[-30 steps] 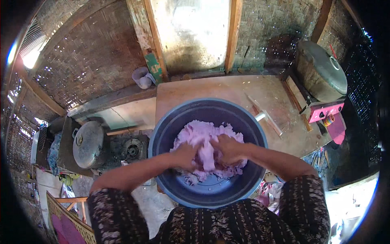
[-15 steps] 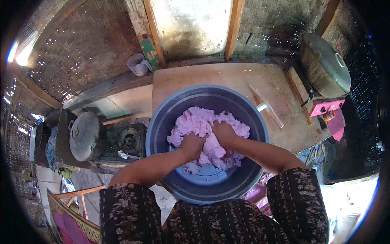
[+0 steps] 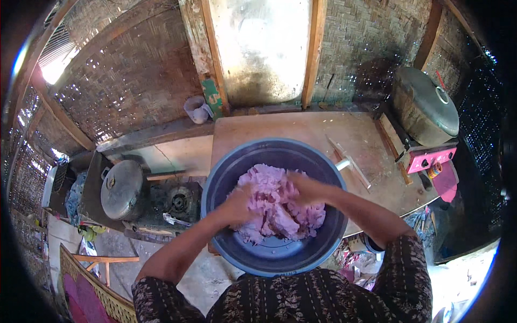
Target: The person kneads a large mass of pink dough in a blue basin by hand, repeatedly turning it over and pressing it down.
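- At the centre, crumbly pink dough (image 3: 283, 222) is held in a blue tub (image 3: 329, 232).
- The dough's left side is partly covered by the left hand (image 3: 239, 205), its upper right by the right hand (image 3: 306, 189); both are blurred.
- At left, a lidded pot (image 3: 125, 189) is seen beside a burner (image 3: 179, 201).
- At upper right, a taller pot (image 3: 417, 105) is set on a pink-fronted stove (image 3: 435, 157).

A head-worn fisheye camera looks forward and down into the nearby blue basin (image 3: 274, 151).

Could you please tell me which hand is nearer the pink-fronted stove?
Right: the right hand is left of the pink-fronted stove, at the pink mass; the left hand is farther left, at the mass's opposite side.
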`<action>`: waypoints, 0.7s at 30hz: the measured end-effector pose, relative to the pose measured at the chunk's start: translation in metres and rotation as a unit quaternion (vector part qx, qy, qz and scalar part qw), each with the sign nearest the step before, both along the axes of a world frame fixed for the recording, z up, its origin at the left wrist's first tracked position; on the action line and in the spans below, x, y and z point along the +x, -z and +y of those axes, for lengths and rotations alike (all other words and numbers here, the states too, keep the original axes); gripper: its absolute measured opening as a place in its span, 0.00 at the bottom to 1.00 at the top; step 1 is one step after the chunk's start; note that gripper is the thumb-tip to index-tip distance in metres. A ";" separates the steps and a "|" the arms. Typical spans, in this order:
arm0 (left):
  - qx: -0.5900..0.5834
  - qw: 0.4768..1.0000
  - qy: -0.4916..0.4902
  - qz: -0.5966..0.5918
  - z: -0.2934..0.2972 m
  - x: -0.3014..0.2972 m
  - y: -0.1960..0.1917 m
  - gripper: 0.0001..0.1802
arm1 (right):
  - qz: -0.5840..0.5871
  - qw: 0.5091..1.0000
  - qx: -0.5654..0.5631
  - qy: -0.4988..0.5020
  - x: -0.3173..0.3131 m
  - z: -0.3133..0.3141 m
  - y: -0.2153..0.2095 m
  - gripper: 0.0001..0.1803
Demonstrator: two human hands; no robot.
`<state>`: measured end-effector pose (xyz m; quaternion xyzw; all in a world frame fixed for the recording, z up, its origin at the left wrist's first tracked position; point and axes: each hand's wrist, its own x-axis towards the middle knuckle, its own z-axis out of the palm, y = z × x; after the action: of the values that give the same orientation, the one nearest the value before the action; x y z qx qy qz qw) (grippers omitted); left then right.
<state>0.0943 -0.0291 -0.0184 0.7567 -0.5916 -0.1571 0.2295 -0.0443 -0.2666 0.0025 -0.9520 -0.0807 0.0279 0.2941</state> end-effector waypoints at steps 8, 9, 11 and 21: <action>0.112 0.834 -0.258 0.475 -0.032 0.048 0.042 0.44 | 0.364 0.892 0.149 0.223 0.120 0.028 0.021 0.48; 0.103 0.821 -0.265 0.495 -0.036 0.047 0.046 0.45 | 0.388 0.871 0.193 0.233 0.124 0.024 0.027 0.49; 0.128 0.786 -0.269 0.542 -0.049 0.053 0.052 0.46 | 0.320 0.895 0.281 0.135 0.138 0.003 0.088 0.48; 0.196 0.916 -0.241 0.256 -0.049 0.056 0.026 0.49 | 0.243 0.963 0.097 -0.062 0.044 0.028 0.006 0.33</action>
<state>0.1504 -0.0785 -0.0448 0.8398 -0.2701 -0.3982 0.2514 -0.0003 -0.2381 -0.0035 -0.8768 -0.0678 0.2682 0.3934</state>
